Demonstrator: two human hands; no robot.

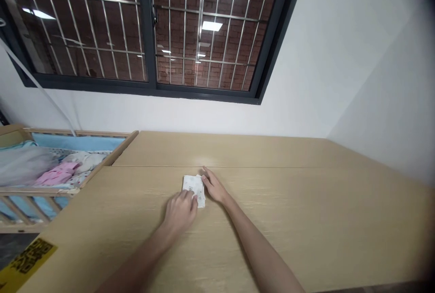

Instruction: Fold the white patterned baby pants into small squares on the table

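Small folded cloth (193,187), white with a faint printed pattern, a soft rectangle lying flat near the middle of a pale wood-grain table (306,220). The left hand (180,211) rests on its near edge, fingers loosely curled; whether they pinch the fabric cannot be told. The right hand (212,187) lies flat against the cloth's right edge, fingers extended and together. Far left, a slatted wooden crib (41,191) holds pink and white fabrics. On the far wall, a dark-framed window (149,84) with metal bars.
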